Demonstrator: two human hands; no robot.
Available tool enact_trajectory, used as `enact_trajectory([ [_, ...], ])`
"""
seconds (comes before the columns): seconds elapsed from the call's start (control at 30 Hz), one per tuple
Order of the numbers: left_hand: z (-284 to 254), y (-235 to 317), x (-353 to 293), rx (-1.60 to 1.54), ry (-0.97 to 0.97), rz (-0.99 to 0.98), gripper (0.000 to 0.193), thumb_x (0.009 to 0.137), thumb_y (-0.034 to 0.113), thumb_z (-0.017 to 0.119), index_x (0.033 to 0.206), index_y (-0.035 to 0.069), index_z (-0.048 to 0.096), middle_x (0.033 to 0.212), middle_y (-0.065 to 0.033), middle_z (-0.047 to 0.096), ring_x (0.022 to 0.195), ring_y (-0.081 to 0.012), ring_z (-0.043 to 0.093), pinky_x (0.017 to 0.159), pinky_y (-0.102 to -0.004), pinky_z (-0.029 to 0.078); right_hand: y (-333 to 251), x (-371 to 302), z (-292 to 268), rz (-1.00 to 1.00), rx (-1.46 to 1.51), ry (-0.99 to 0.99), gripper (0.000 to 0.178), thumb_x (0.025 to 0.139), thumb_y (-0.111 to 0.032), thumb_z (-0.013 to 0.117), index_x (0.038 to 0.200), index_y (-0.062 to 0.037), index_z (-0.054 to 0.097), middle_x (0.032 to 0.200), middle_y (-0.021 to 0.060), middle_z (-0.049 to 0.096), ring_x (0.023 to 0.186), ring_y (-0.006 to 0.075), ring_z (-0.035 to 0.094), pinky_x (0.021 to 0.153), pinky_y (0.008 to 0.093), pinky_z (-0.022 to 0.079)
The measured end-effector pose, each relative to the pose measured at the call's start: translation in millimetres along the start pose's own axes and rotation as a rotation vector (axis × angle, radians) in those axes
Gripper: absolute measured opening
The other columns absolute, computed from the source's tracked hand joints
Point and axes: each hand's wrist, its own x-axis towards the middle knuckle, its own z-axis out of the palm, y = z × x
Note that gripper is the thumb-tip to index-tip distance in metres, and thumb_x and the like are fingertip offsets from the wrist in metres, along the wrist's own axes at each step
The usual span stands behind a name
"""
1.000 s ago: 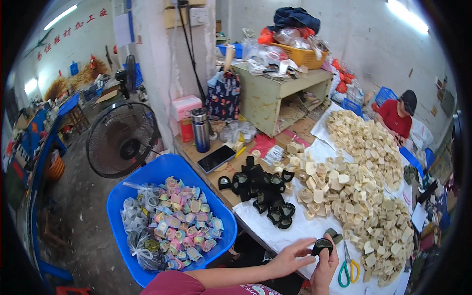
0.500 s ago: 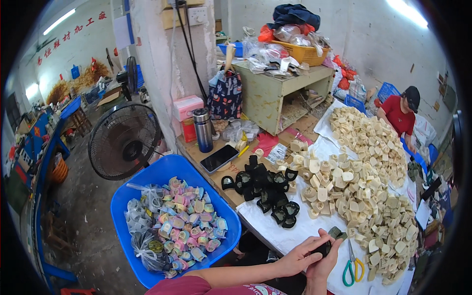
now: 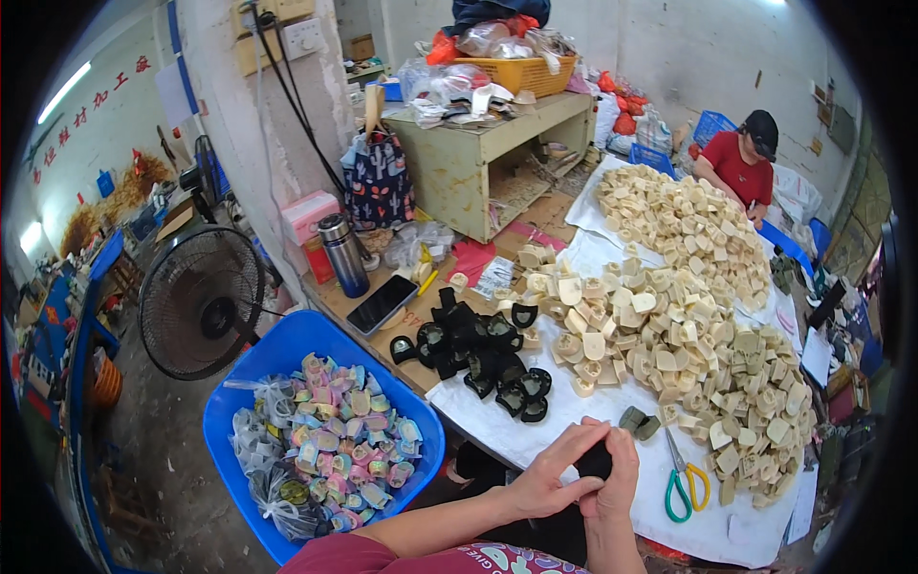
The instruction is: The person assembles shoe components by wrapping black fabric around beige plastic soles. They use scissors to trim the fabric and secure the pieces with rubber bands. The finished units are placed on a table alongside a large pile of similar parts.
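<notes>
My left hand point(image 3: 547, 481) and my right hand point(image 3: 615, 475) meet at the front edge of the white-covered table, fingers closed around a small black cup-shaped piece point(image 3: 595, 462). Fingers hide much of that piece. Just beyond my right fingertips lie two dark green pieces point(image 3: 637, 422). Scissors point(image 3: 683, 474) with one green and one yellow handle rest to the right of them. Farther left is a pile of black cup-shaped pieces point(image 3: 483, 349), several with greenish insides. A large heap of cream-coloured cup-shaped pieces point(image 3: 660, 325) spreads over the right half of the table.
A blue tub point(image 3: 225, 450) of pastel pieces and plastic bags stands at my left, a fan point(image 3: 201, 301) behind it. On the table's far left are a phone point(image 3: 382, 304), a steel flask point(image 3: 342, 253) and a patterned bag point(image 3: 379, 182). Someone in red point(image 3: 741, 170) sits beyond the heap.
My view has turned, so the scene sits farther left. My hands have shifted their grip on the black piece and drawn away from the green pieces, which now lie apart from my fingers.
</notes>
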Motion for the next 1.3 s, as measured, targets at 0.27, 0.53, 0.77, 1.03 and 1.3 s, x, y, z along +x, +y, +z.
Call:
enact_trajectory([
  [0.27, -1, -4, -9, -0.350, -0.012, -0.051, 0.088, 0.079, -0.009, 0.066, 0.150, 0.008, 0.017, 0.136, -0.0146, 0.041, 0.125, -0.0232, 0.042, 0.107, -0.0365, 0.030, -6, 7, -18, 0.136, -0.027, -0.154, 0.028, 0.096, -0.024, 0.053, 0.111, 0.0000, 0.057, 0.106, 0.0163, 0.065, 0.092, 0.0184, 0.063, 0.080, 0.0297, 0.051],
  [0.53, 10, -3, -7, -0.307, 0.010, -0.105, 0.063, 0.079, -0.005, 0.067, 0.137, 0.001, 0.043, 0.132, -0.0113, 0.042, 0.128, -0.0205, 0.037, 0.105, -0.0324, 0.031, 5, -10, -14, -0.142, -0.084, -0.201, 0.033, 0.096, -0.025, 0.052, 0.118, -0.0006, 0.053, 0.129, 0.0171, 0.052, 0.116, 0.0230, 0.051, 0.101, 0.0365, 0.040],
  [0.77, 5, 3, -5, -0.707, 0.164, -0.271, 0.067, 0.075, -0.009, 0.066, 0.137, 0.002, 0.042, 0.134, -0.0085, 0.045, 0.126, -0.0182, 0.041, 0.105, -0.0325, 0.033, -1, 2, -26, -0.024, -0.064, -0.334, 0.035, 0.090, -0.025, 0.061, 0.117, -0.0042, 0.053, 0.126, 0.0149, 0.055, 0.111, 0.0223, 0.055, 0.095, 0.0356, 0.045],
  [1.03, 2, -2, -6, -0.566, 0.104, -0.205, 0.067, 0.080, -0.004, 0.067, 0.140, 0.003, 0.039, 0.134, -0.0098, 0.045, 0.126, -0.0179, 0.042, 0.105, -0.0317, 0.034, 4, 4, -28, 0.059, -0.048, -0.338, 0.030, 0.092, -0.013, 0.054, 0.120, -0.0029, 0.052, 0.127, 0.0123, 0.054, 0.111, 0.0166, 0.053, 0.100, 0.0328, 0.040],
  [1.3, -1, -4, -5, -0.435, 0.020, -0.174, 0.063, 0.074, -0.008, 0.066, 0.134, 0.001, 0.048, 0.136, -0.0115, 0.046, 0.128, -0.0205, 0.041, 0.107, -0.0343, 0.030, -3, 9, -24, 0.022, -0.320, -0.286, 0.029, 0.092, -0.023, 0.058, 0.111, -0.0010, 0.060, 0.126, 0.0105, 0.056, 0.115, 0.0163, 0.051, 0.101, 0.0322, 0.038],
])
